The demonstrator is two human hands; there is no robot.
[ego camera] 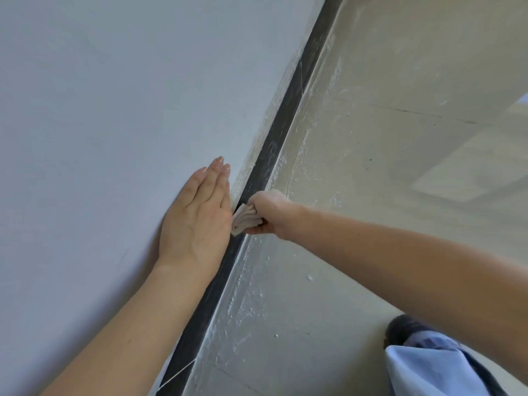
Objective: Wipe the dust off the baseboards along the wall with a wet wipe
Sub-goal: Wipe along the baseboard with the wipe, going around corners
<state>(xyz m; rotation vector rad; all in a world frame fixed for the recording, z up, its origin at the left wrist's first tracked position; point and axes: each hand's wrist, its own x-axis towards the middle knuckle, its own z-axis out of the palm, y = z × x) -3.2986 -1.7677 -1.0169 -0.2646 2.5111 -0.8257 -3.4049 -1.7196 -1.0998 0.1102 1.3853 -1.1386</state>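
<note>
wall (100,95) pale grey | baseboard (281,121) black (white-speckled) | floor (385,195) beige | wipe (243,220) off-white | cloth (428,367) light blue

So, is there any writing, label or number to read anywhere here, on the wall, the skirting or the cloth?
None can be read: the wall, the dark baseboard, the floor, the wet wipe held in the right hand and the blue garment carry no words, numbers or signs.

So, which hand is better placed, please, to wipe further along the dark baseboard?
The right hand: it grips the folded beige wet wipe against the dark baseboard; the left hand lies flat on the grey wall.
</note>
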